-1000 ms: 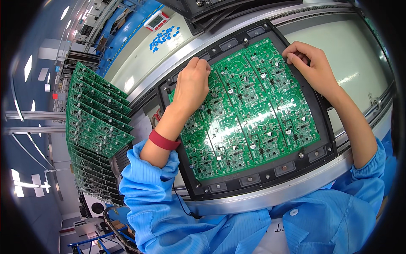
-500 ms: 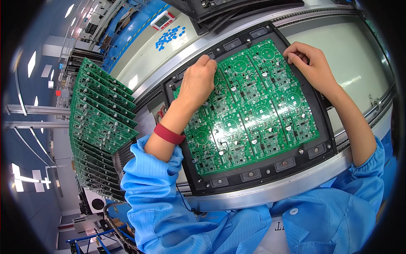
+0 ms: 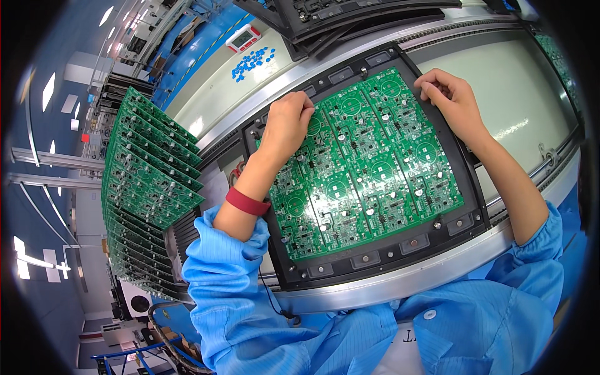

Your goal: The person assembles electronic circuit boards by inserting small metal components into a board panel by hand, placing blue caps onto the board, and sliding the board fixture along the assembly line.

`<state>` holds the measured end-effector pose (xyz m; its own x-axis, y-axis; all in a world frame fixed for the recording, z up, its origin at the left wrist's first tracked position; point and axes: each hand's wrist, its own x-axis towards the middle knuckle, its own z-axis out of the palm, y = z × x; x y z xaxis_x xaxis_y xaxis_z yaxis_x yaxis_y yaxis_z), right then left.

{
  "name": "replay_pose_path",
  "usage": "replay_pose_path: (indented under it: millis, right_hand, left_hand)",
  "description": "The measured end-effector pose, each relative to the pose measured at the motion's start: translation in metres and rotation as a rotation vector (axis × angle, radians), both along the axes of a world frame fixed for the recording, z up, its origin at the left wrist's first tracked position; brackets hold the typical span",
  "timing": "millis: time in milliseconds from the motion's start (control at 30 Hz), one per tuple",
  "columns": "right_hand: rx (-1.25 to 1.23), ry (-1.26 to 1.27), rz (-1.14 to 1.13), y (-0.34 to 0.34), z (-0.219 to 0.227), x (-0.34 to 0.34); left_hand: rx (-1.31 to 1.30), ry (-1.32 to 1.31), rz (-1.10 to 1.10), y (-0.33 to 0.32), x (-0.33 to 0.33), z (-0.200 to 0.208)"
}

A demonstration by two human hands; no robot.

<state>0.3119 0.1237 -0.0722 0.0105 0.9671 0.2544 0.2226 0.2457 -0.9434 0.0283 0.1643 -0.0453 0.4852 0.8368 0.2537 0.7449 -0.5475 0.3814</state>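
Observation:
A green circuit board panel, crowded with small parts and printed circles, lies in a black carrier frame with knobs and latches around its rim. My left hand is closed over the panel's upper left, its thumb and index finger pinched together. Whatever those fingers hold, if anything, is hidden. Across the panel, my right hand rests by the frame's upper right edge with its fingers curled in. I cannot make out anything between them. A red band circles my left wrist.
Green circuit boards stand closely in a rack at the left. Blue small pieces lie behind the carrier, near a red-and-white timer. More black frames are stacked at the back. A metal rail runs along the front.
The carrier with its panel appears slightly further left in view. Both hands have shifted a little left and lower, still closed. The whole view has tilted slightly.

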Motion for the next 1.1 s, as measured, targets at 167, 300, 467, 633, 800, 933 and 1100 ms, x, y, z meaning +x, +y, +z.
replay_pose_path:
  millis: [167,300,467,633,800,933,1100]
  right_hand:
    - [-0.017,0.005,-0.007,0.0,0.001,-0.001]
    - [-0.018,-0.01,-0.008,0.0,0.0,-0.003]
    - [-0.005,-0.003,-0.012,0.0,0.0,-0.002]
    - [0.0,0.027,-0.016,0.002,0.0,-0.004]
    - [-0.004,0.058,-0.025,0.001,-0.011,0.001]
    - [-0.013,0.077,-0.022,0.0,-0.007,-0.001]
    - [-0.003,0.136,-0.006,-0.005,0.001,-0.004]
  left_hand:
    - [0.06,0.044,-0.008,0.0,0.005,-0.004]
    - [0.096,0.07,-0.014,0.0,0.006,-0.006]
    - [0.083,0.052,-0.018,0.0,0.005,-0.006]
    - [0.178,0.025,-0.063,-0.002,-0.005,-0.007]
    - [0.072,-0.348,0.342,0.017,-0.042,0.039]
    - [-0.118,-0.356,0.473,0.038,-0.083,0.06]
    - [-0.325,-0.258,0.531,0.072,-0.102,0.047]
